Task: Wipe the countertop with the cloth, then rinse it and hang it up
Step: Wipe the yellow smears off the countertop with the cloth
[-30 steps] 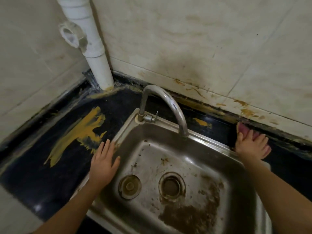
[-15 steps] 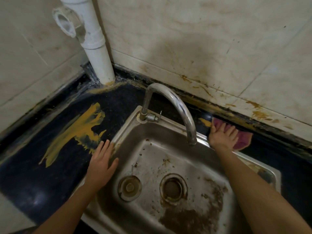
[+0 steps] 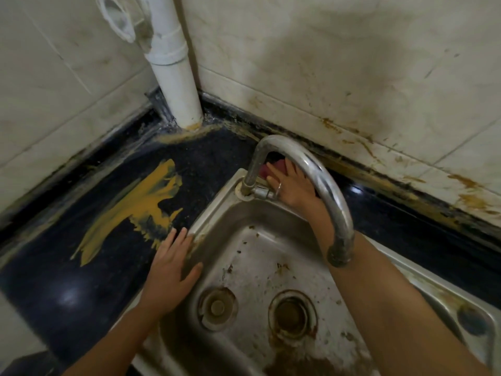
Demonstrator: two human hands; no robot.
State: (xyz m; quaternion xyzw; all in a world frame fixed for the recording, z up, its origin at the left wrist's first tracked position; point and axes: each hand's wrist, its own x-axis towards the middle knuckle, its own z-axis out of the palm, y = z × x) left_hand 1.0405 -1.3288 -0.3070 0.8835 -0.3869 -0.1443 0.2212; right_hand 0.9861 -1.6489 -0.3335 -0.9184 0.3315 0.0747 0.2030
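**Worktop wipe under way behind the tap**

Right hand [image 3: 291, 185]: I find it laid flat, fingers straight and spread, pressing the cloth [image 3: 278, 167] onto the worktop [image 3: 54, 267]. It works in the narrow strip between the back rim of the sink [image 3: 212, 211] and the wall [image 3: 339, 63]. It grips nothing; the pressure comes from the flat hand. The forearm passes beneath the arch of the tap [image 3: 314, 172]. Only a small reddish-pink part of the cloth shows past the fingertips, just beside the tap's upright stem. The rest lies hidden under the hand.

Left hand [image 3: 170, 274]: flat and unclenched, holding nothing. It rests across the sink's left rim and the adjoining worktop, as a brace in my judgement.

Surroundings: a broad yellow smear [image 3: 127, 210] lies on the dark worktop left of the sink, near the left fingertips and well apart from the cloth. Yellow-brown residue also runs along the wall joint and round the foot of the white pipe [image 3: 176, 85] in the corner. The sink's inside is stained. I see no water running from the tap.

Assessment: the wiping step is in hand and, I judge, far from complete. Rinsing and hanging are not yet begun. The next move calls for drawing the cloth clear of the tap stem without snagging. It then needs carrying to the smear under firm, flat pressure.

Markings: I read no brand, label or writing anywhere.
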